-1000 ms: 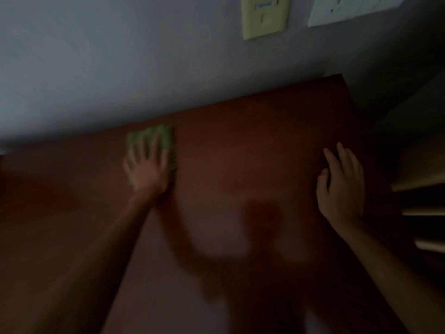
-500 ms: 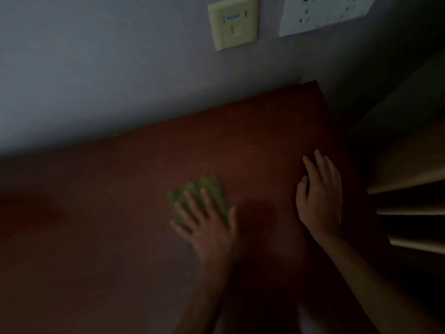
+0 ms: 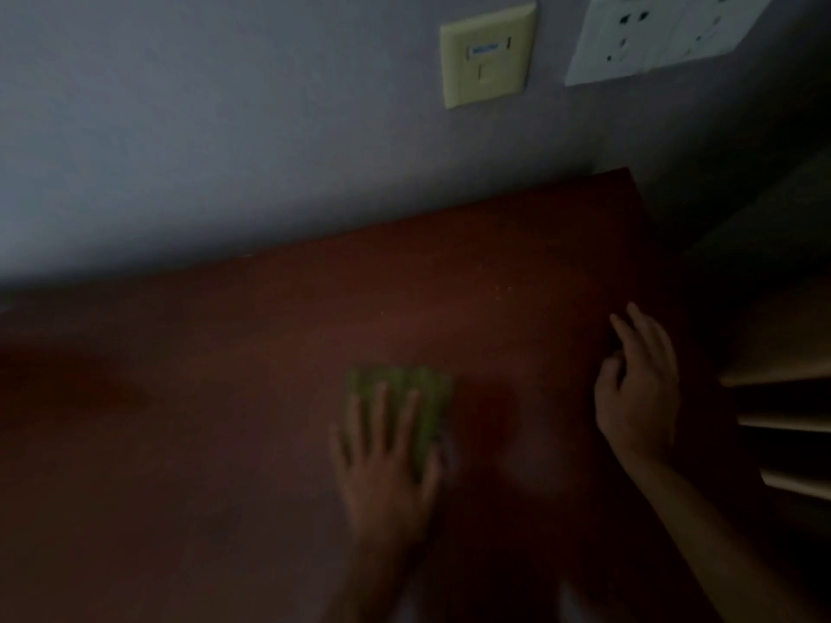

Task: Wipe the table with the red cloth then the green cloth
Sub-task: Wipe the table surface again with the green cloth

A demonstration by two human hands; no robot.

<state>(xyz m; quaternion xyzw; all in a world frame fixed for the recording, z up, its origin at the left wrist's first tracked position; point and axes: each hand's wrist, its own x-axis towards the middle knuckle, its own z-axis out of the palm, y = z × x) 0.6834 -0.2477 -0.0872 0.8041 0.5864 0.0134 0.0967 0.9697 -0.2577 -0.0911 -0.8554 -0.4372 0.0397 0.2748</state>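
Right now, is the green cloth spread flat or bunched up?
Flat: the green cloth lies pressed on the table under the left hand.

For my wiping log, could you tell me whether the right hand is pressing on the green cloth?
No, the left hand lies flat on the green cloth; the right hand rests on the bare table.

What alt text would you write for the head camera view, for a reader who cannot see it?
A person's left hand presses flat on a green cloth on a dark reddish-brown table, in dim light. The right hand rests near the table's right edge, holding nothing. On the grey wall behind are a cream wall plate and a white power socket.
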